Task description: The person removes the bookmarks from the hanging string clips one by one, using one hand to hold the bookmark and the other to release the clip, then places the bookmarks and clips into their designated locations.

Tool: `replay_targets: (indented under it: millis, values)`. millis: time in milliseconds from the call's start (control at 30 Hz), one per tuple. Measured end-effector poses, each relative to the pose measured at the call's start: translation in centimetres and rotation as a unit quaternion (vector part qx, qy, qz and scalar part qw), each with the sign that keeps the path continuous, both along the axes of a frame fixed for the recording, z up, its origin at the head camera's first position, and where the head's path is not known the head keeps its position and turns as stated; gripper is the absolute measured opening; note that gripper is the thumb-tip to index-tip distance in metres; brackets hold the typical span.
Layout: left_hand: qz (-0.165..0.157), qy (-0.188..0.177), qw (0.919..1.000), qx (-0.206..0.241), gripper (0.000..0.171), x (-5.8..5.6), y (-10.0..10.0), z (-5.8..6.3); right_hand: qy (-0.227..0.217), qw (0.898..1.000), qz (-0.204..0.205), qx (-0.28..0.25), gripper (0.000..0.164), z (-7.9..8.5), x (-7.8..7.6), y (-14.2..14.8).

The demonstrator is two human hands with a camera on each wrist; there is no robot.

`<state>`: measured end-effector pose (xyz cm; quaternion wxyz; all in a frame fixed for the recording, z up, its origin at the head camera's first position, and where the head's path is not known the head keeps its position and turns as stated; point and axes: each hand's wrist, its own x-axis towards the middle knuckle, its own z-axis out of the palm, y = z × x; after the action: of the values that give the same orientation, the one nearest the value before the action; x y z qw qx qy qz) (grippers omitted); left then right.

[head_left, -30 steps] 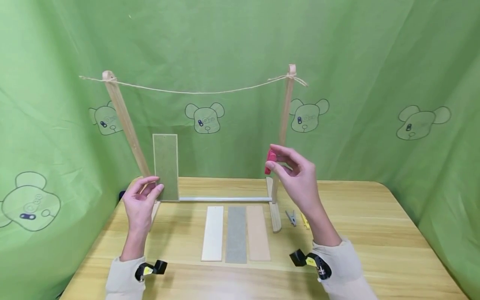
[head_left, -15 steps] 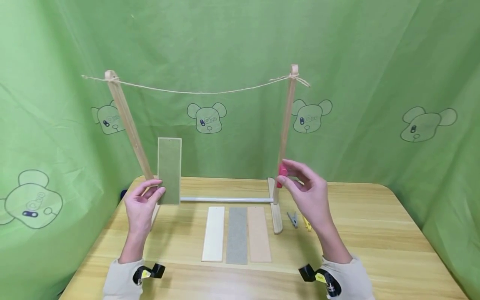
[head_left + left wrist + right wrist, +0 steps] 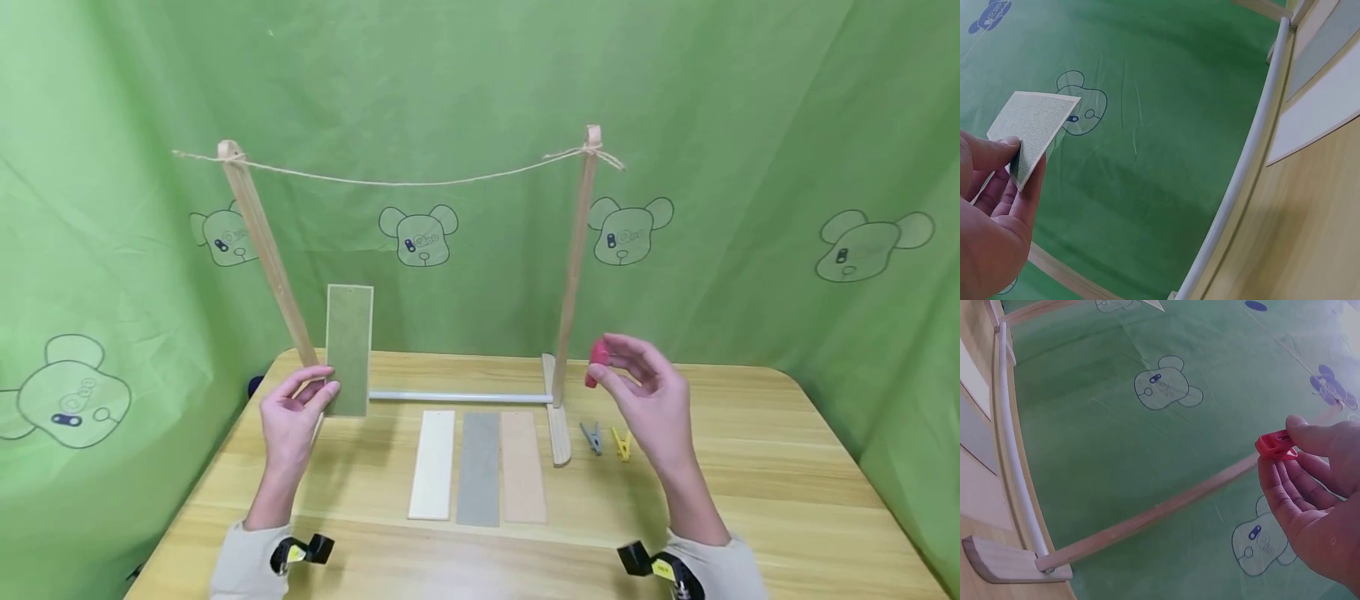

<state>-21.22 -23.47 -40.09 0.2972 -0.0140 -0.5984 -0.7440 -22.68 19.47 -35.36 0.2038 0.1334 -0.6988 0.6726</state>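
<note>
My left hand (image 3: 294, 417) pinches the lower left edge of an olive-green rectangular card (image 3: 350, 350), held upright in front of the stand's left post. The left wrist view shows the thumb on one face of the card and fingers behind it. Between thumb and fingertips, my right hand (image 3: 652, 404) holds a red clothespin (image 3: 597, 362), off to the right of the right post. A string (image 3: 405, 183) sags between the tops of the two wooden posts. In the right wrist view the red clothespin (image 3: 1275, 445) sits at the fingertips, apart from anything else.
White (image 3: 431, 465), grey (image 3: 478, 468) and peach (image 3: 524, 467) cards lie side by side on the wooden table (image 3: 757, 467). Grey (image 3: 592, 437) and yellow (image 3: 622, 444) clothespins lie right of the stand's foot (image 3: 557, 425). A white bar (image 3: 461, 397) joins the posts low down.
My right hand has moved right and down with the red clothespin, from left of the right post to beyond it. The left hand and green card have shifted slightly right and down.
</note>
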Motion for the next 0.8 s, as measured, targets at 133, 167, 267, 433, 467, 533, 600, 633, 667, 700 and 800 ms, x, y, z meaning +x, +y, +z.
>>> replay_targets:
  millis: [133,167,267,433,467,533,600,633,667,700,800]
  values:
    - [0.003,-0.004,1.0000,0.008,0.028,0.1,0.1,-0.2,-0.008,1.000,-0.008,0.001,0.042,-0.5,0.0,0.6]
    - [0.003,-0.006,0.9999,0.008,0.028,0.2,0.1,-0.2,-0.007,1.000,-0.011,0.001,0.041,-0.5,-0.1,0.8]
    - [0.005,-0.014,0.9998,0.010,0.029,0.2,0.2,-0.3,-0.002,1.000,-0.022,0.002,0.039,-0.6,-0.2,1.1]
    - [0.005,-0.038,0.9992,0.008,0.026,0.6,0.1,-0.8,-0.003,0.999,-0.027,-0.017,0.037,-0.7,-0.3,1.6]
    - [0.005,-0.043,0.9991,0.006,0.026,0.6,0.1,-0.9,-0.005,0.999,-0.028,-0.019,0.037,-0.7,-0.3,1.7]
    - [0.005,-0.051,0.9987,0.005,0.026,0.8,0.0,-1.2,-0.009,0.999,-0.031,-0.020,0.037,-0.8,-0.3,2.0]
    - [0.005,-0.056,0.9984,0.004,0.026,1.0,0.0,-1.4,-0.012,0.999,-0.040,-0.009,0.037,-0.8,-0.3,2.2]
    - [0.005,-0.059,0.9983,0.002,0.026,1.0,0.0,-1.5,-0.014,0.999,-0.044,-0.005,0.037,-0.9,-0.3,2.4]
    - [0.005,-0.060,0.9982,0.001,0.026,1.0,-0.1,-1.7,-0.015,0.999,-0.049,0.002,0.037,-0.9,-0.3,2.6]
    - [0.004,-0.062,0.9981,0.000,0.026,1.1,0.0,-1.8,-0.017,0.998,-0.052,0.004,0.037,-1.0,-0.3,2.7]
    - [0.001,-0.069,0.9976,-0.004,0.026,1.1,0.0,-2.0,-0.021,0.997,-0.063,0.024,0.038,-1.1,-0.2,3.3]
